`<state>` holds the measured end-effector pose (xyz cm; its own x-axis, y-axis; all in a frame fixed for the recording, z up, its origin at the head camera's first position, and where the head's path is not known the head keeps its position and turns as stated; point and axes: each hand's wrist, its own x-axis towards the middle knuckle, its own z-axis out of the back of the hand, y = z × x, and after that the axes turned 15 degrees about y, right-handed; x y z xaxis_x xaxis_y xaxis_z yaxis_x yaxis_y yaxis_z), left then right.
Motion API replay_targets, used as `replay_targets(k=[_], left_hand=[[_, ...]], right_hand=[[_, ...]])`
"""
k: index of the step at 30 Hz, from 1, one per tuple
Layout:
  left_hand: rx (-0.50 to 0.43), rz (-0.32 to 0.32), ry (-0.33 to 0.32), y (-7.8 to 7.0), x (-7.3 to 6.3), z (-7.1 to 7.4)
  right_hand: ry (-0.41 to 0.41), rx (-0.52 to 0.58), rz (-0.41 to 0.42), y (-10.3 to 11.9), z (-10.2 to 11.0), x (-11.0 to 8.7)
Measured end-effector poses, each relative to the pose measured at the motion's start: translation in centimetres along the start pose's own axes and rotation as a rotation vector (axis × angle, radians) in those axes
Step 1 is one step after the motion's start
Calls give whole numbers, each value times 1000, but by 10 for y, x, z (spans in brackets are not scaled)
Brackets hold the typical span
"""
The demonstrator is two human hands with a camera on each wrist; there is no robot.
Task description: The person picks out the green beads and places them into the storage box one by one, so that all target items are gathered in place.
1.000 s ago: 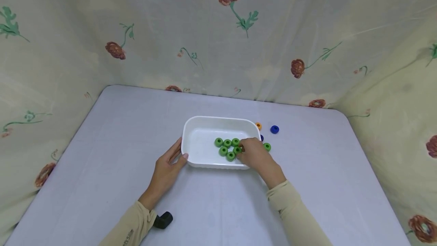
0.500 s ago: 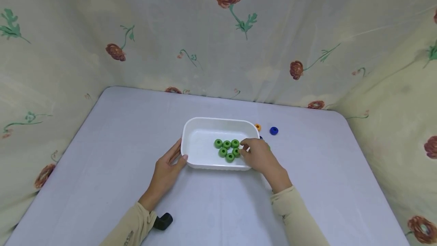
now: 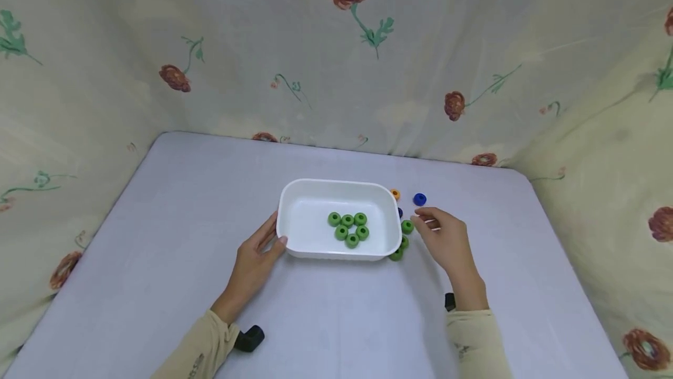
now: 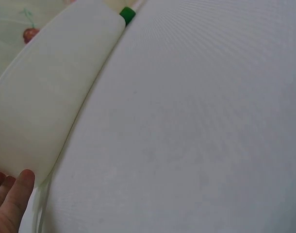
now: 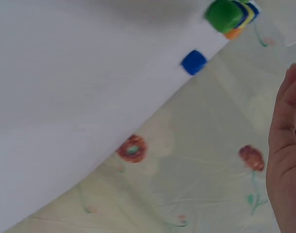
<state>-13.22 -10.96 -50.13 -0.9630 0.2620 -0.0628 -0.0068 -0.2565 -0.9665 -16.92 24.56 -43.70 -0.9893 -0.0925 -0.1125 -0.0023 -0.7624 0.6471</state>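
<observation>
A white plastic tray holds several green beads, grouped right of its middle. At its left end, my left hand grips the tray's corner, thumb at the front and fingers along the left side. The left wrist view shows the thumb against the outer wall. Over the table to the right of the tray is my right hand, its fingers loosely bent and nothing seen between them. Nearest to its fingertips is a green bead beside the tray.
Two more green beads lie at the tray's right wall, partly hidden. An orange bead, a blue bead and a dark blue bead are behind them. Flowered cloth rises along the table's back edge.
My right hand has moved out of the tray to the right, leaving the green beads inside. Green beads along the tray's right side now show. My left hand stays at the tray.
</observation>
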Motion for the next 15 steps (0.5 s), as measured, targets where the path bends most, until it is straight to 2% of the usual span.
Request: replay_targets(k=[3,5,9,15], left_hand=[[3,10,8,2,-1,0],[3,13,15,2,-1,1],[2,-2,14,3,-1,2],[-3,-14,7,1,2,2]], right_hand=[[-16,7,-110,-15,-2,-8],[-24,12,-144,-24,-4,-12],[-31,-2,-130,-32,-6,-10],[-32,-34,-134,-33,-7,-2]])
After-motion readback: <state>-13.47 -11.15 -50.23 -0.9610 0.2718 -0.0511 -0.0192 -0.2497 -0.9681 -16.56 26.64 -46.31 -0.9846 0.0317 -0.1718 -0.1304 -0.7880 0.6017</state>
